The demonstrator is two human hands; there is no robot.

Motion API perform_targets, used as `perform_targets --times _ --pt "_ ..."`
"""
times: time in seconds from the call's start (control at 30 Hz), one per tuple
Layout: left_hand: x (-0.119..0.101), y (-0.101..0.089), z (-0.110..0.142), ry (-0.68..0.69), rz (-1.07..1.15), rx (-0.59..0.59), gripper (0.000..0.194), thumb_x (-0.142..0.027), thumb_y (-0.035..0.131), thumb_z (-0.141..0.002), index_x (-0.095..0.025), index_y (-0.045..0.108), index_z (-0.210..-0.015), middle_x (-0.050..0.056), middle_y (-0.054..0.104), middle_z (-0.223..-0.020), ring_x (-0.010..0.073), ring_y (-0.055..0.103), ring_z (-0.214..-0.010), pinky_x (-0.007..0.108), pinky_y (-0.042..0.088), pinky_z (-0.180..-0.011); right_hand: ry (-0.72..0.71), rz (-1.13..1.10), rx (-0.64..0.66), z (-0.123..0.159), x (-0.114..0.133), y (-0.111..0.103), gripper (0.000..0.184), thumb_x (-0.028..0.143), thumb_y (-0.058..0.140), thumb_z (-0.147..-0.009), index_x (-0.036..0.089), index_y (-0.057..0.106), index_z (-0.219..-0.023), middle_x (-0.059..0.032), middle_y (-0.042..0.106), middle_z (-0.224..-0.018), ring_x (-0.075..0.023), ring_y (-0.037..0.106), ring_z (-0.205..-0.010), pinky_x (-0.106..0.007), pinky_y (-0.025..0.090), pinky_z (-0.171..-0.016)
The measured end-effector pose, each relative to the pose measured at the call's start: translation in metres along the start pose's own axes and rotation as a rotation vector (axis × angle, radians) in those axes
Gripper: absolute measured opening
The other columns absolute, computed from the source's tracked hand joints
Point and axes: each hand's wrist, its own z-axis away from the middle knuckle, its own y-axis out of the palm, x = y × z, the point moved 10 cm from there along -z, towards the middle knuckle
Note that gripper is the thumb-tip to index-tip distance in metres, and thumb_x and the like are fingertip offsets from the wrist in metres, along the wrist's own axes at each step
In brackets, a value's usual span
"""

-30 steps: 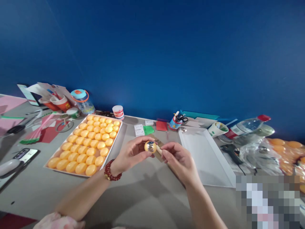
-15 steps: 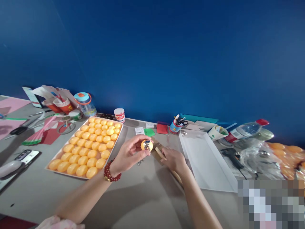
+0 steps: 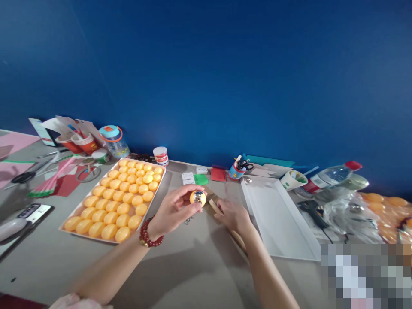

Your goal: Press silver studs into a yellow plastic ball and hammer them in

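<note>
My left hand [image 3: 175, 210] pinches a small yellow capsule half [image 3: 198, 198] with something shiny and metallic inside it, held just above the grey table. A red bead bracelet [image 3: 148, 234] circles that wrist. My right hand [image 3: 232, 215] rests low on the table beside it, fingers curled over a thin wooden stick [image 3: 216, 207] that lies on a brown cardboard piece [image 3: 212, 201]. A white tray [image 3: 159, 187] filled with several rows of yellow capsule halves [image 3: 120, 198] sits to the left of my hands.
An empty white tray [image 3: 280, 216] lies to the right. Behind it are a pen cup with scissors [image 3: 237, 169], a paper cup [image 3: 292, 178], a water bottle [image 3: 334, 174] and plastic bags. Cups, a jar [image 3: 114, 139], paper scraps and a phone [image 3: 30, 210] crowd the left.
My right hand has dropped from beside the capsule down to the table onto the wooden stick. My left hand keeps the capsule, slightly lower.
</note>
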Motion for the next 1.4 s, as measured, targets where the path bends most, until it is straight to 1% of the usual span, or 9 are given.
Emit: perform_targets --times 0.5,0.8,0.93,1.07,1.17,1.23,1.3,1.37,1.4 --pt "-0.003 0.0 0.0 -0.013 -0.025 -0.02 0.027 -0.023 0.066 -0.087 -0.018 0.065 -0.113 0.011 0.071 -0.111 0.0145 0.071 -0.075 0.028 0.06 -0.071 -0.003 -0.005 0.016 -0.001 0.0 0.003 0.029 0.023 0.055 -0.091 0.024 0.063 -0.119 -0.0085 0.07 -0.109 -0.0242 0.064 -0.098 -0.029 0.042 -0.074" --pt "-0.001 0.001 0.0 -0.002 -0.026 -0.005 0.026 -0.026 0.063 -0.089 -0.018 0.066 -0.114 0.012 0.07 -0.112 0.0143 0.069 -0.075 0.03 0.061 -0.072 0.096 0.006 0.049 -0.008 -0.013 0.013 0.024 0.026 0.06 -0.086 0.018 0.064 -0.108 -0.0094 0.074 -0.106 -0.0266 0.068 -0.098 -0.029 0.042 -0.072" --pt "0.001 0.001 0.0 -0.006 -0.043 0.002 0.028 -0.028 0.062 -0.09 -0.018 0.065 -0.117 0.012 0.07 -0.115 0.0144 0.07 -0.075 0.031 0.061 -0.074 0.117 -0.014 0.021 -0.01 -0.015 0.012 0.021 0.022 0.058 -0.085 0.018 0.066 -0.104 -0.0098 0.075 -0.105 -0.0254 0.069 -0.096 -0.028 0.04 -0.069" --pt "-0.001 -0.003 -0.001 0.023 -0.17 -0.015 0.034 -0.028 0.064 -0.09 -0.02 0.063 -0.123 0.012 0.07 -0.118 0.0175 0.07 -0.086 0.031 0.061 -0.078 0.134 -0.055 -0.069 -0.008 -0.02 0.003 0.017 0.021 0.054 -0.085 0.02 0.066 -0.096 -0.0093 0.074 -0.097 -0.0244 0.068 -0.087 -0.027 0.037 -0.064" --pt "-0.01 -0.006 -0.002 0.117 -0.372 -0.035 0.036 -0.028 0.064 -0.09 -0.022 0.062 -0.126 0.011 0.07 -0.119 0.0198 0.067 -0.099 0.032 0.059 -0.086 0.119 -0.109 -0.167 -0.002 -0.022 -0.011 0.017 0.023 0.045 -0.091 0.02 0.062 -0.093 -0.0077 0.072 -0.09 -0.0224 0.067 -0.083 -0.027 0.035 -0.062" --pt "-0.013 -0.009 -0.004 0.169 -0.463 -0.045 0.037 -0.028 0.064 -0.09 -0.023 0.062 -0.126 0.01 0.069 -0.119 0.0201 0.066 -0.101 0.033 0.058 -0.088 0.088 -0.152 -0.227 0.004 -0.019 -0.023 0.018 0.024 0.041 -0.095 0.02 0.058 -0.093 -0.0052 0.07 -0.087 -0.02 0.065 -0.08 -0.026 0.035 -0.062" --pt "-0.012 -0.014 -0.007 0.183 -0.496 -0.065 0.037 -0.029 0.065 -0.089 -0.023 0.062 -0.126 0.009 0.069 -0.116 0.0199 0.066 -0.098 0.032 0.058 -0.086 0.048 -0.234 -0.306 0.016 -0.013 -0.038 0.021 0.03 0.037 -0.099 0.021 0.054 -0.091 -0.0018 0.065 -0.077 -0.018 0.062 -0.072 -0.025 0.036 -0.06" --pt "-0.006 -0.022 -0.01 0.156 -0.498 -0.1 0.037 -0.032 0.066 -0.089 -0.022 0.063 -0.125 0.008 0.07 -0.106 0.0183 0.066 -0.089 0.028 0.059 -0.078 -0.062 -0.466 -0.469 0.035 -0.002 -0.061 0.026 0.039 0.037 -0.101 0.022 0.05 -0.087 0.0019 0.058 -0.065 -0.0166 0.057 -0.061 -0.024 0.036 -0.056" --pt "-0.001 -0.026 -0.012 0.13 -0.493 -0.108 0.037 -0.033 0.066 -0.089 -0.021 0.064 -0.124 0.007 0.07 -0.099 0.0168 0.065 -0.082 0.025 0.058 -0.072 -0.123 -0.553 -0.509 0.044 0.004 -0.068 0.026 0.041 0.037 -0.101 0.022 0.05 -0.088 0.0028 0.056 -0.064 -0.0157 0.056 -0.058 -0.024 0.037 -0.055"
